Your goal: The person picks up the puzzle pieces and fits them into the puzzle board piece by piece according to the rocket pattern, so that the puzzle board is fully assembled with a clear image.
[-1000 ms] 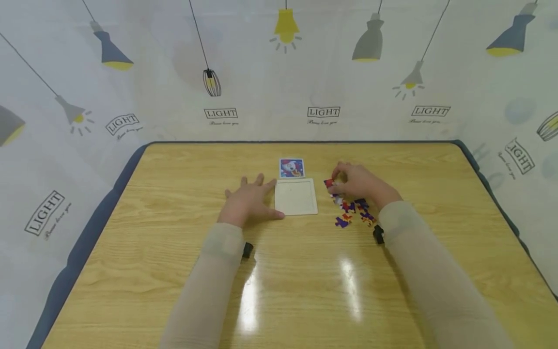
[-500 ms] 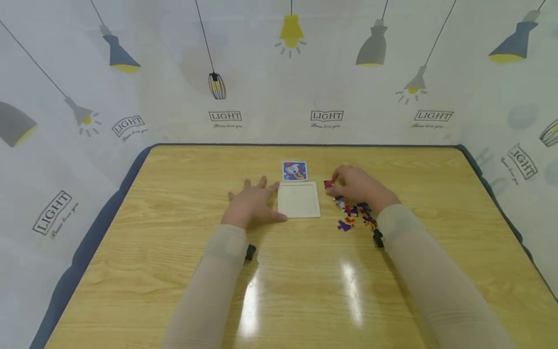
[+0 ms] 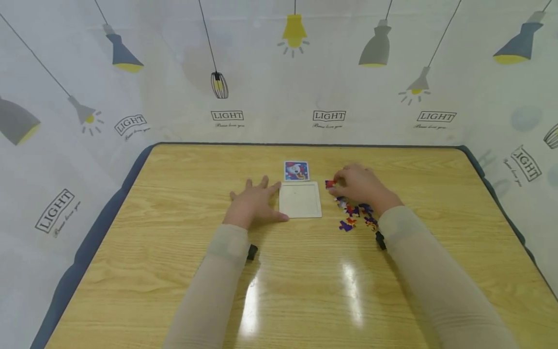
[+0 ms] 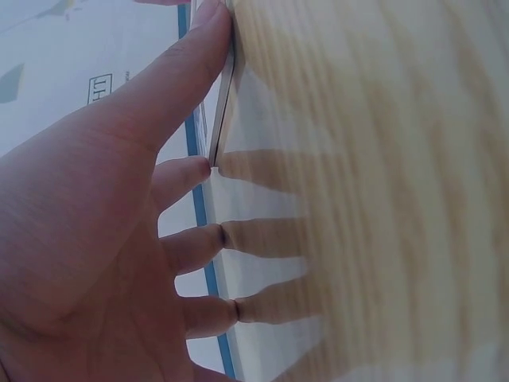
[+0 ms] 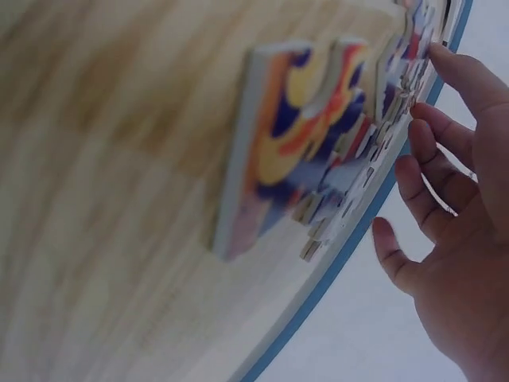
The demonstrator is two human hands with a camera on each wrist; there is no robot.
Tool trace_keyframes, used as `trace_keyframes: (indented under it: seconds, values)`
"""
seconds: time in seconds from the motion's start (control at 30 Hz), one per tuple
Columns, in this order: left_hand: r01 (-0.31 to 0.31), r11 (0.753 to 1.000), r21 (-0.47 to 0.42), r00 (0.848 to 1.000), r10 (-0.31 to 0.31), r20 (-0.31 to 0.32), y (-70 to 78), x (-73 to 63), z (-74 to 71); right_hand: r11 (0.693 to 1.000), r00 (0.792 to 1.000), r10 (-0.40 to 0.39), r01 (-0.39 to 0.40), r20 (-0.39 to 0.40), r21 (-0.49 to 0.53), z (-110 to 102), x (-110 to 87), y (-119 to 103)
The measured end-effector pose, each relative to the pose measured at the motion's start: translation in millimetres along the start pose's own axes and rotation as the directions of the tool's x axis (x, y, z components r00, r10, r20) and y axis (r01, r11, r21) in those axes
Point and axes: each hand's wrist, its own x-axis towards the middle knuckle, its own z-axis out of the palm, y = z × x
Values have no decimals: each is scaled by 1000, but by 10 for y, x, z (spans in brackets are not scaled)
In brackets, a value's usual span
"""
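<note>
My left hand lies spread beside a cream puzzle tray in the head view. Its thumb and index fingertip touch the tray's left corners; the left wrist view shows the other fingertips down on the table. To the tray's right, my right hand pinches a red puzzle piece between thumb and index finger, which partly cover it. Loose puzzle pieces, purple, red and yellow, lie below and partly under that hand. In the right wrist view a large-looking piece lies nearest the camera, flat on the table.
Behind the tray lies a small picture card with a white cartoon animal. The wooden table has a dark blue edge, and a lamp-printed curtain stands around its back and sides.
The head view has shifted slightly. My right thumb and index finger have drawn a little closer together at the red puzzle piece. My left hand keeps its place at the tray.
</note>
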Motion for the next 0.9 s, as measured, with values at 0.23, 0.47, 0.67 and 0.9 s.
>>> trace_keyframes:
  seconds: [0.23,0.47,0.67,0.9]
  values:
    - [0,1000,-6,1000,0,-2,-4,8,2,999,998,-46,46,-33,-13,3,27,-31]
    - [-2,1000,-9,1000,2,-15,-11,0,23,989,999,-10,17,-42,149,-9,34,-43]
    - [-5,1000,-3,1000,5,-15,-2,1,26,966,997,-17,37,-81,256,-42,57,-184]
    - [4,1000,-4,1000,-4,-7,8,1,17,945,998,23,-4,-54,327,10,130,-460]
